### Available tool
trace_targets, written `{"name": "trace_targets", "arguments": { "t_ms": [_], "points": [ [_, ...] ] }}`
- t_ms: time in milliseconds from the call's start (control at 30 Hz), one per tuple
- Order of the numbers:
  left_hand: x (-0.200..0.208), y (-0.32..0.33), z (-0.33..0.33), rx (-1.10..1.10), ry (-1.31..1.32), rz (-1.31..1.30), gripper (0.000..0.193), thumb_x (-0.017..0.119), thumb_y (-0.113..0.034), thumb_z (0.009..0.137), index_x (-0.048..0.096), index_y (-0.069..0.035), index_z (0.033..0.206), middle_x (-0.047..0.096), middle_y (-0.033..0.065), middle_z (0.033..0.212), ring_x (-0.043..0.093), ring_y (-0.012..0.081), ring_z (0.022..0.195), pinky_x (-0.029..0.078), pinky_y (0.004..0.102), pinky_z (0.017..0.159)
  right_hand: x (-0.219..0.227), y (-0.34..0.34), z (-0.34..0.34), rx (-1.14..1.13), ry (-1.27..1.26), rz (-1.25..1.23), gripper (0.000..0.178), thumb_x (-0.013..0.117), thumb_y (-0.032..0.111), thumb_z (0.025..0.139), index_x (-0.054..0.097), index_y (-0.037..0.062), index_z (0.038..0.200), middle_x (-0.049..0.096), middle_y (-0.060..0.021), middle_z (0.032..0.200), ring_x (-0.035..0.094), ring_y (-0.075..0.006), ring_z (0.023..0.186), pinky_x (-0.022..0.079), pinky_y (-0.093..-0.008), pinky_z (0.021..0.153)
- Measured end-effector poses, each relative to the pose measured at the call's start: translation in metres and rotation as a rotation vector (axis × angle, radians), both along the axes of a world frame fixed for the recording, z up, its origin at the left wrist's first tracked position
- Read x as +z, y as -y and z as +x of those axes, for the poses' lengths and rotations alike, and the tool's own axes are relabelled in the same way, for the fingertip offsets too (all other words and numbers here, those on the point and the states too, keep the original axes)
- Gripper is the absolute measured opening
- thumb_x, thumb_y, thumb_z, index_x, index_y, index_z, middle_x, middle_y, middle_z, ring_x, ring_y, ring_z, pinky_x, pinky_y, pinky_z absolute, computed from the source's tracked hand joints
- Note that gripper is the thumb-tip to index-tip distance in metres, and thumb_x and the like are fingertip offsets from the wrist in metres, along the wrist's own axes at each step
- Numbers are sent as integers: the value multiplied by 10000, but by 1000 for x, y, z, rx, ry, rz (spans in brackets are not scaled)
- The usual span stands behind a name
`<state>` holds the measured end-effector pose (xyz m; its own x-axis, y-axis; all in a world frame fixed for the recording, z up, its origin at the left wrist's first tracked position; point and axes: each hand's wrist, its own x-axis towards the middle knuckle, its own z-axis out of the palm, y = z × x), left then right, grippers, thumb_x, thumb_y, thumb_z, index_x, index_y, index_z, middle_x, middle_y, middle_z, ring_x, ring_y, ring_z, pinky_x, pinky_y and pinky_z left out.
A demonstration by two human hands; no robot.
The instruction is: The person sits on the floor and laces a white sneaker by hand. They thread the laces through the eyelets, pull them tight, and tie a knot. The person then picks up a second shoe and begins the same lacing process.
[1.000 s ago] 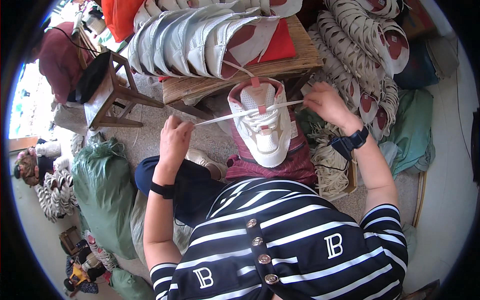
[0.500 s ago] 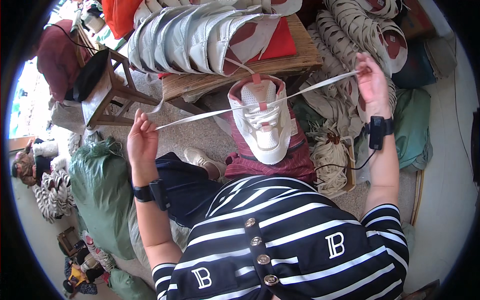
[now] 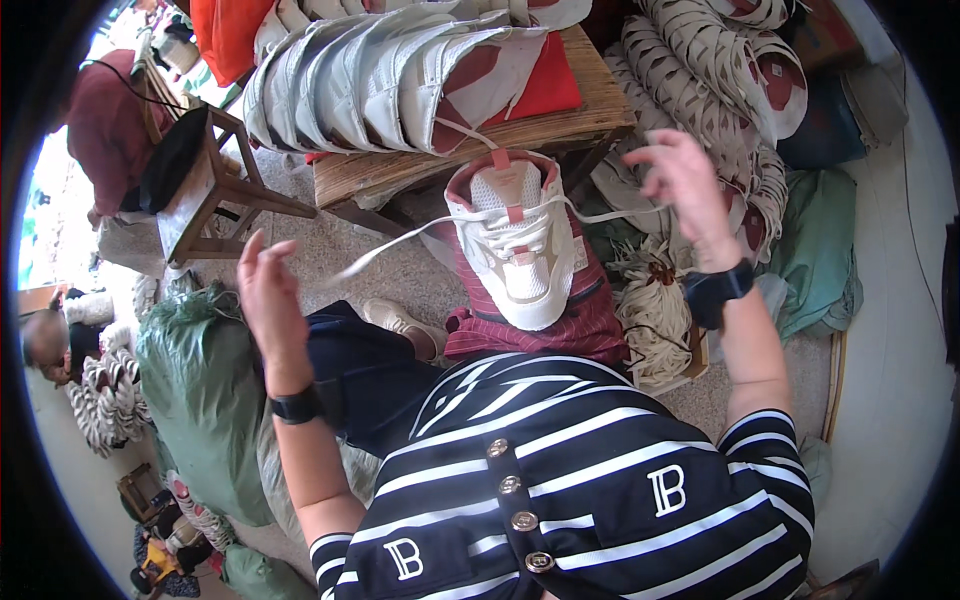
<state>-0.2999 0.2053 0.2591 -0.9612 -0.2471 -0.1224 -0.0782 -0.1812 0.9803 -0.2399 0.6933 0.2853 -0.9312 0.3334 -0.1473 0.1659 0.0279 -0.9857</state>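
In the head view, the white-and-beige sneaker (image 3: 526, 276) rests in front of the person on a maroon striped cloth (image 3: 592, 320), toe toward the body and heel near the edge of the wooden tabletop (image 3: 600, 100). Half a second ago its white shoelace (image 3: 400, 238) was stretched straight across between both hands; now it has gone slack, its two tails drooping out from the eyelets on either side. That suggests the pull on the lacing has eased and the tails are being let go. The left hand (image 3: 272, 315) has its fingers loosely spread and slightly blurred, with the left tail's end apart from it. The right hand (image 3: 690, 190) has come lower and nearer the sneaker, fingers half curled; the right tail ends just beside the fingertips, and I cannot tell whether they touch it. The sneaker itself has barely shifted.
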Motion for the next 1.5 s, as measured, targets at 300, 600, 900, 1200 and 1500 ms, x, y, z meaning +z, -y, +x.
{"name": "trace_targets", "arguments": {
  "t_ms": [300, 600, 900, 1200, 1500],
  "points": [
    [-10, -135, 24, -400, -19, 57, 192, 532, -191, 1053, 598, -38, 1149, 719, 86, 1069, 568, 49, 697, 437, 200, 651, -18, 74, 0, 381, 87, 224, 89, 627, 102, 963, 641, 14, 964, 637, 8, 834, 581, -62, 721, 487, -220, 641],
    [-15, -149, 32, -591, 99, -126, 192, 572, -186, 1033, 627, -3, 1047, 683, 26, 845, 562, 56, 677, 446, 214, 608, 3, 73, -14, 536, -70, 888, 100, 635, 75, 840, 624, 0, 905, 668, -111, 772, 665, -198, 711, 518, -347, 642],
    [-19, -149, 30, -583, 144, -316, 203, 650, -181, 951, 661, 15, 899, 649, 24, 734, 588, 57, 715, 457, 241, 615, 19, 97, -13, 777, -350, 1410, 294, 590, 68, 834, 502, -14, 1103, 636, -136, 650, 661, -316, 603, 523, -402, 561],
    [9, -169, 24, -563, -402, -1099, 205, 596, -197, 919, 568, -30, 802, 638, 190, 772, 645, 384, 709, 510, 482, 632, 13, 78, -37, 850, -239, 1049, 259, 596, 92, 852, 536, 7, 1089, 637, -233, 722, 649, -434, 707, 513, -525, 630],
    [44, -147, -9, -907, -541, -1041, 195, 703, -84, 830, 619, -62, 1005, 550, 137, 971, 600, 357, 927, 498, 434, 785, 36, 65, -45, 953, -457, 1323, 206, 692, 85, 790, 602, 49, 972, 587, -169, 970, 624, -360, 944, 536, -444, 746]
  ]
}}
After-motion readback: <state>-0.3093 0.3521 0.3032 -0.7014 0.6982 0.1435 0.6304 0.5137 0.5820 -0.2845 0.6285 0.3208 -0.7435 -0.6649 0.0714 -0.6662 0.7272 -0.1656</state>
